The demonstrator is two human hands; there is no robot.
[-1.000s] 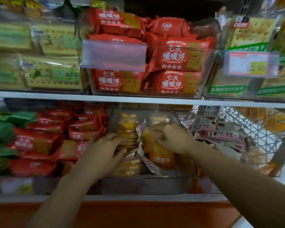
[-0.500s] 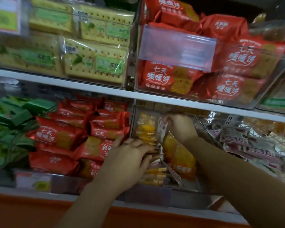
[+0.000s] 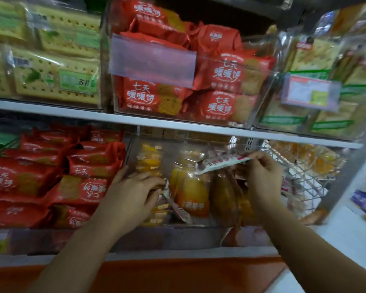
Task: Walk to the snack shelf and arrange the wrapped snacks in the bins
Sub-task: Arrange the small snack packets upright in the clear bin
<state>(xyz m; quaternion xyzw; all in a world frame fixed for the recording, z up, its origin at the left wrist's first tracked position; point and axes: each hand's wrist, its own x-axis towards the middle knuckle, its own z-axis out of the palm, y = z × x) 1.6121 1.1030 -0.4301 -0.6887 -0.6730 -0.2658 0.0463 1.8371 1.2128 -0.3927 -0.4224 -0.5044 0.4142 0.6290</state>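
A clear bin [image 3: 133,157] in the middle of the lower shelf holds orange and yellow wrapped snacks [image 3: 191,191]. My right hand [image 3: 262,176] pinches a thin white and pink snack packet [image 3: 220,162] by its right end and holds it level above the orange packs. My left hand [image 3: 133,193] lies on the left side of the same bin, fingers curled over a stack of small yellow packs [image 3: 149,160] and touching a white-edged packet [image 3: 178,208]. What its fingertips hold is hidden.
Red biscuit packs [image 3: 80,187] fill the bin to the left. A wire basket [image 3: 304,172] with more packets stands to the right. The upper shelf [image 3: 178,123] carries bins of red packs [image 3: 220,81] and yellow crackers [image 3: 55,70] close overhead.
My right hand has come out from deep in the bin and lifted a white and pink packet above the orange packs. My left hand has stayed on the left stack.
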